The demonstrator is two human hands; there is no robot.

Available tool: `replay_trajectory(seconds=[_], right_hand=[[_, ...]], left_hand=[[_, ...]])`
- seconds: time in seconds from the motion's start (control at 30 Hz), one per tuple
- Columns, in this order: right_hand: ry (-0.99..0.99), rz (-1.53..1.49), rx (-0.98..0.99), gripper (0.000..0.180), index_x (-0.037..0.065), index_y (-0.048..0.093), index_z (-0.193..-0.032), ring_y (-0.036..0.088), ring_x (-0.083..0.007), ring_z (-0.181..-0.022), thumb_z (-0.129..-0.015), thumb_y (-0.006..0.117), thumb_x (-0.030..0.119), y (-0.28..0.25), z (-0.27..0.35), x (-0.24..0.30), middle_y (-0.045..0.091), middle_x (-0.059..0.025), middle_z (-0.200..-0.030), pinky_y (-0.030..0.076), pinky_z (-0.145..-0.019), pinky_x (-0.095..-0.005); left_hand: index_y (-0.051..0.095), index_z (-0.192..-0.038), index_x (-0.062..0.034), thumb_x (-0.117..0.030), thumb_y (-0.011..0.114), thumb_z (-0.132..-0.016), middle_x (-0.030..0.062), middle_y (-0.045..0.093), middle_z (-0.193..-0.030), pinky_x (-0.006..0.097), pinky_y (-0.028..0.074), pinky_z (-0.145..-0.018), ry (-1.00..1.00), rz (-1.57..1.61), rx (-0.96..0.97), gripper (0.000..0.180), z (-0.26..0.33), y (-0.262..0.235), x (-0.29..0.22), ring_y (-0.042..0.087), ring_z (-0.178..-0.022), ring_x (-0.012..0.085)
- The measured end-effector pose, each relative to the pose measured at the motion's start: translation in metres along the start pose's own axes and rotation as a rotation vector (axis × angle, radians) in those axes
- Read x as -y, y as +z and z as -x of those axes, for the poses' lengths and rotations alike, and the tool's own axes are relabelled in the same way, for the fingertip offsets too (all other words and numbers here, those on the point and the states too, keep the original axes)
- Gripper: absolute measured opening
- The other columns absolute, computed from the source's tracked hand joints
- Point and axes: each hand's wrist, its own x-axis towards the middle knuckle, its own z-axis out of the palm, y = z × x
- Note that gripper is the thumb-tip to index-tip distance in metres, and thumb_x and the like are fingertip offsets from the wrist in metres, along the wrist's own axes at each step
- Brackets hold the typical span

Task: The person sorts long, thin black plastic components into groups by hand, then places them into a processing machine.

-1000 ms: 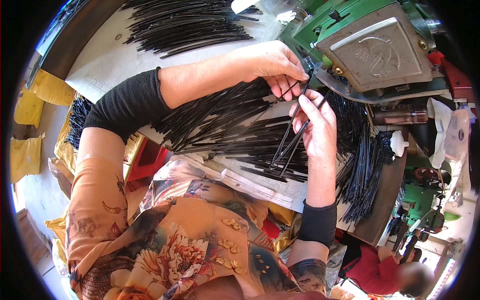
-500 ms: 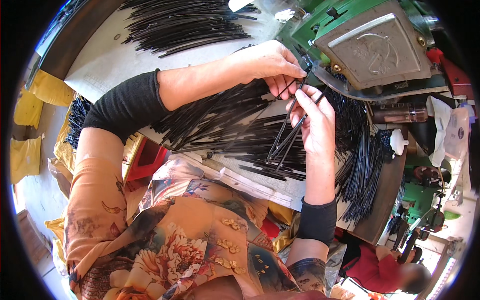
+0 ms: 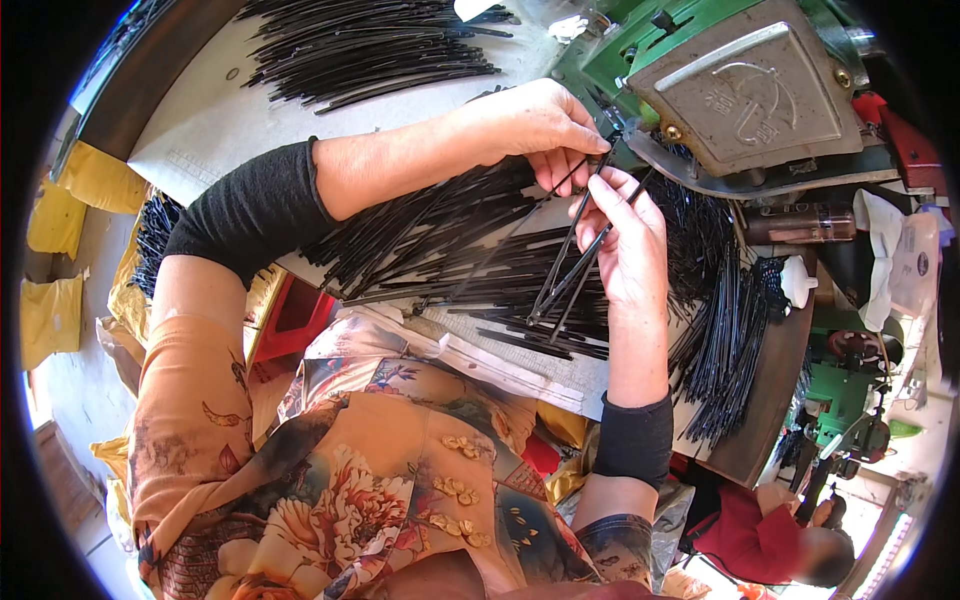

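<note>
My left hand (image 3: 552, 130) is closed, pinching the end of a thin black rod at the front of a green machine (image 3: 640, 45). Just below it, my right hand (image 3: 630, 240) is closed around several thin black rods (image 3: 568, 285), joined like umbrella ribs, which hang down toward the table. The fingertips of both hands nearly meet, and the exact spot where the rod ends touch the machine is partly hidden by them. Under my left forearm and between my arms lie many loose black ribs (image 3: 430, 225) on the pale tabletop (image 3: 200, 130).
A thick pile of black ribs (image 3: 370, 50) lies at the far left, and another bundle (image 3: 715, 370) hangs over the table's right side. The machine's metal cover (image 3: 745, 95) stands close to my hands. A brown bottle (image 3: 800, 223) lies beyond. A person in red (image 3: 750, 535) sits lower right.
Both hands stay almost in place at the machine. The right hand has shifted very slightly left, and the hanging ribs have swung a little with it.
</note>
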Motion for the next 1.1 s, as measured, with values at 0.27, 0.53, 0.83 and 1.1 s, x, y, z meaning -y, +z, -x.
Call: replay_trajectory(seconds=[0.27, 0.53, 0.83, 1.1], right_hand=[[0.029, -0.039, -0.009, 0.02, -0.003, 0.054, -0.098, 0.052, -0.0096, -0.05, -0.086, 0.056, 0.013, 0.001, -0.001, 0.0, 0.06, -0.0106, -0.07, 0.041, -0.047, -0.0191], [0.016, -0.077, -0.025, 0.019, -0.001, 0.056, -0.097, 0.049, -0.0099, -0.044, -0.084, 0.058, 0.013, 0.0, 0.005, 0.004, 0.06, -0.0103, -0.07, 0.038, -0.042, -0.0201], [0.095, 0.054, -0.071, 0.024, 0.001, 0.054, -0.101, 0.044, -0.0067, -0.048, -0.084, 0.057, 0.018, -0.023, 0.017, 0.021, 0.052, -0.0006, -0.064, 0.034, -0.042, -0.0193], [0.015, 0.515, -0.272, 0.029, -0.003, 0.056, -0.105, 0.043, -0.007, -0.053, -0.084, 0.058, 0.017, -0.096, 0.045, 0.055, 0.051, -0.0002, -0.064, 0.031, -0.047, -0.0184]], left_hand=[[0.063, -0.084, 0.0016, -0.025, 0.059, -0.085, 0.0086, 0.062, -0.066, 0.022, 0.047, -0.043, -0.035, -0.007, 0.008, 0.027, 0.0, -0.003, -0.002, 0.059, -0.049, 0.013], [0.062, -0.086, 0.0016, -0.028, 0.059, -0.085, 0.0087, 0.063, -0.067, 0.022, 0.048, -0.045, -0.05, -0.019, 0.027, 0.029, 0.001, -0.003, -0.008, 0.06, -0.05, 0.0135], [0.065, -0.08, -0.0002, -0.025, 0.059, -0.08, 0.007, 0.064, -0.064, 0.024, 0.047, -0.043, -0.014, -0.452, 0.169, 0.026, 0.006, -0.006, -0.017, 0.058, -0.047, 0.0123], [0.062, -0.068, 0.0007, -0.015, 0.057, -0.072, 0.0084, 0.062, -0.059, 0.032, 0.049, -0.049, 0.095, -1.115, 0.211, 0.016, 0.021, 0.005, -0.016, 0.06, -0.05, 0.0198]])
